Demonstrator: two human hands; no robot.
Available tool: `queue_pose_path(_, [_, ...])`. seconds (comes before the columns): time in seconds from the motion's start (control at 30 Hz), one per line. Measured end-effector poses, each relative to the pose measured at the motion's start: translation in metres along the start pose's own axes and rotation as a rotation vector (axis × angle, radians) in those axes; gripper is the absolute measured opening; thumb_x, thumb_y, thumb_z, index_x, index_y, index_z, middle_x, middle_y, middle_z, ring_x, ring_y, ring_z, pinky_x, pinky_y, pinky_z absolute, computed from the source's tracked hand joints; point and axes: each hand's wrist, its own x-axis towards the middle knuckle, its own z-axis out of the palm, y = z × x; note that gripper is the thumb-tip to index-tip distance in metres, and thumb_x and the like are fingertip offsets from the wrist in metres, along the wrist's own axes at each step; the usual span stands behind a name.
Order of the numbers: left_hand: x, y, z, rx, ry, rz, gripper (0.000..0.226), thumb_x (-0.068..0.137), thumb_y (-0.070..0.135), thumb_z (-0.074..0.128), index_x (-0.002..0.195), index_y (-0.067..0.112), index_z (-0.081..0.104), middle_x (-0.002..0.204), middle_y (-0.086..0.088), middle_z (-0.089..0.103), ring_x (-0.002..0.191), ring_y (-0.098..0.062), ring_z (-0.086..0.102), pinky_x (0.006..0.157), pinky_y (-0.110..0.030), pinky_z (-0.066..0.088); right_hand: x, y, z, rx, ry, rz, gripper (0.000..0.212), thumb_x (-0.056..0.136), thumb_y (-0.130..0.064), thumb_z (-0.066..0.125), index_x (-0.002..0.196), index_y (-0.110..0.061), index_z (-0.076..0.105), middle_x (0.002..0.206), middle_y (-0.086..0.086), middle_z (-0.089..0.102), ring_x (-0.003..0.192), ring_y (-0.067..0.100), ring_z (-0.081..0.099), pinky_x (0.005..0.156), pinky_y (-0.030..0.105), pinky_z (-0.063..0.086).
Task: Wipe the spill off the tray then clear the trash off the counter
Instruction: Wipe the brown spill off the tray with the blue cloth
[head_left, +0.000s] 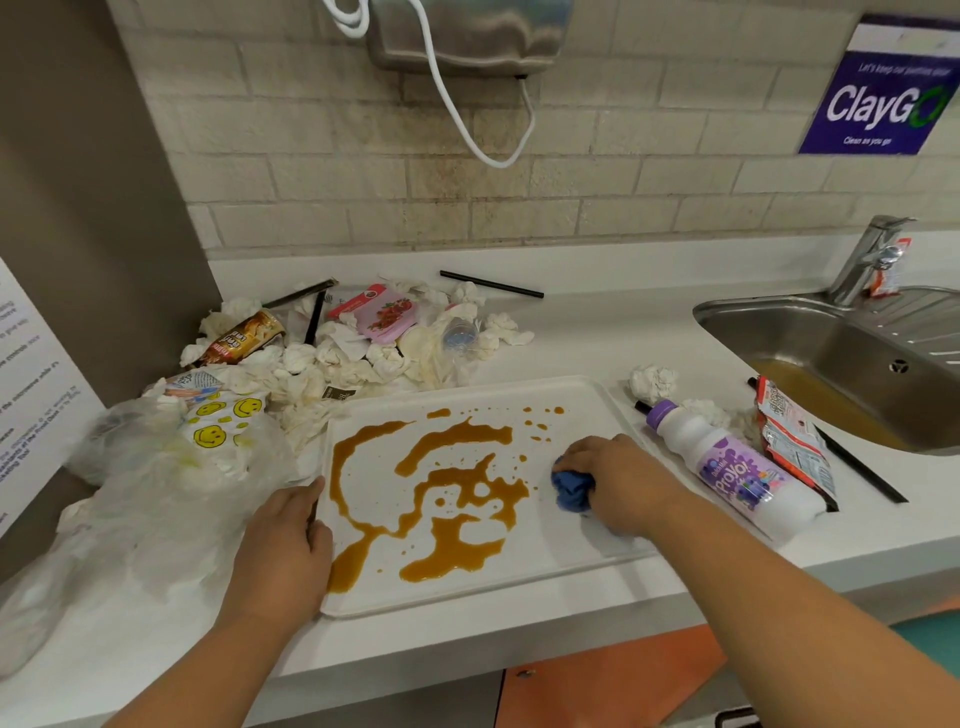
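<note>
Lower centre: my left hand grips the white plastic tray steady while my right hand clutches a crumpled blue cloth.

The tray is white, and its spill is a glossy amber-brown in loops and specks. On the tray's right side is a blue cloth. Right of the tray is a white bottle with a purple cap and label. Left of the tray, a clear bag carries yellow smiley faces. Behind the tray are white tissues, a pink packet and a black straw.
</note>
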Motion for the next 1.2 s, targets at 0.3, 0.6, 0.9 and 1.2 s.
queue_pose_path(0.3, [0.0, 0.001, 0.0, -0.006, 0.001, 0.001, 0.046, 0.09, 0.007, 0.044, 0.135, 0.011, 0.051, 0.131, -0.01, 0.054, 0.12, -0.028, 0.048, 0.105, -0.042, 0.04, -0.01, 0.005, 0.004, 0.034, 0.019, -0.042, 0.034, 0.087, -0.01, 0.057, 0.116, -0.024, 0.066, 0.132, -0.01, 0.051, 0.109, 0.02, 0.049, 0.096, 0.024, 0.04])
queue_pose_path(0.6, [-0.001, 0.003, -0.002, -0.013, -0.005, -0.004, 0.047, 0.09, 0.006, 0.046, 0.137, 0.009, 0.049, 0.135, -0.011, 0.051, 0.124, -0.029, 0.045, 0.107, -0.04, 0.036, -0.029, 0.027, -0.012, 0.034, 0.083, -0.044, 0.04, 0.084, -0.005, 0.058, 0.116, -0.027, 0.068, 0.134, -0.01, 0.05, 0.116, 0.017, 0.047, 0.098, 0.017, 0.033])
queue_pose_path(0.9, [-0.002, 0.002, -0.003, -0.013, -0.01, -0.007, 0.047, 0.09, 0.008, 0.046, 0.137, 0.01, 0.048, 0.136, -0.011, 0.05, 0.124, -0.029, 0.046, 0.107, -0.041, 0.038, -0.044, 0.022, -0.064, 0.315, 0.3, 0.129, 0.013, 0.081, -0.019, 0.061, 0.094, -0.024, 0.064, 0.098, -0.004, 0.056, 0.084, 0.015, 0.055, 0.071, 0.027, 0.045])
queue_pose_path(1.2, [-0.002, 0.004, -0.004, 0.005, -0.012, -0.012, 0.047, 0.09, 0.008, 0.047, 0.136, 0.009, 0.049, 0.135, -0.011, 0.051, 0.123, -0.029, 0.047, 0.106, -0.04, 0.037, -0.024, 0.033, 0.006, 0.198, 0.14, 0.062, 0.051, 0.097, -0.03, 0.045, 0.145, -0.033, 0.03, 0.156, -0.005, 0.022, 0.139, 0.018, 0.028, 0.112, 0.028, 0.021])
